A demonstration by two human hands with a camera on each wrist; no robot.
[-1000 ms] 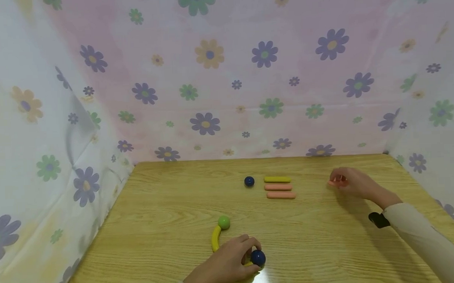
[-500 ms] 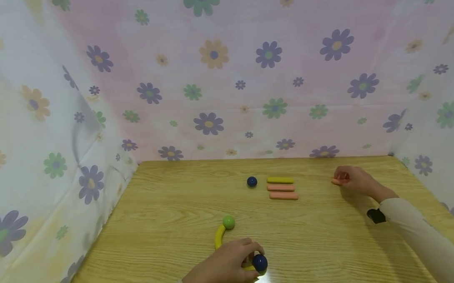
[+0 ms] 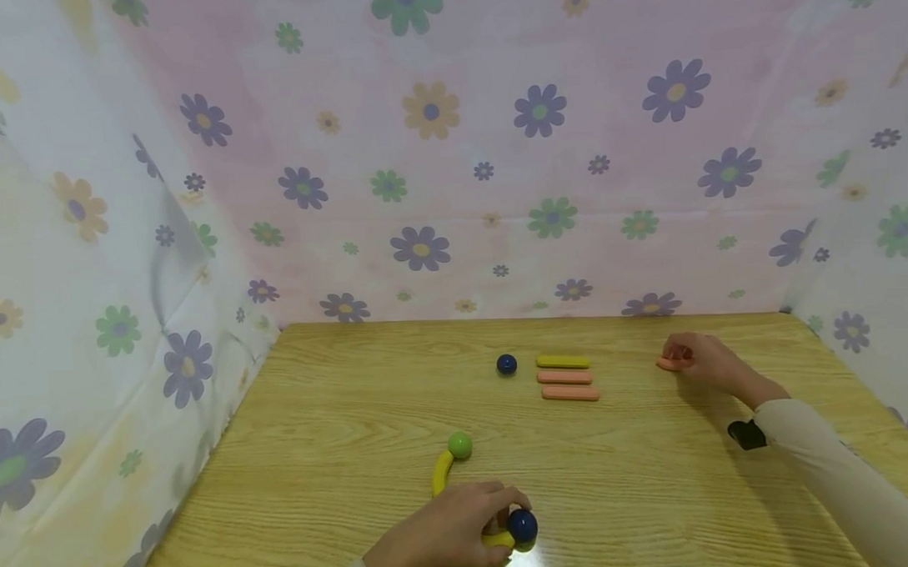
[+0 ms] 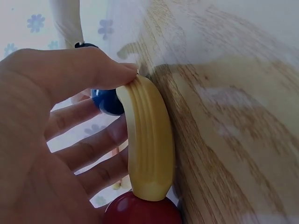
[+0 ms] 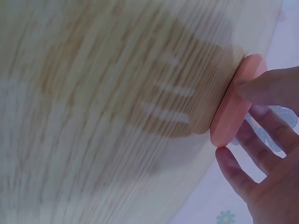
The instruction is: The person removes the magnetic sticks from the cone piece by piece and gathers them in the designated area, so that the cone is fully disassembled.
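Pink stick (image 5: 233, 109) pinched in right hand (image 3: 712, 366), long axis roughly sideways; beyond and rightward of left hand (image 3: 447, 526), which grips curved yellow stick (image 4: 152, 140).

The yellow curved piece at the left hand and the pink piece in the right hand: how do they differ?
The yellow curved piece has a red ball at one end and a dark blue ball at the other; the pink piece has no ball at either end.
In the head view, the yellow curved piece is at the near side of the table, the pink piece toward the far right.
Both have lengthwise grooves.
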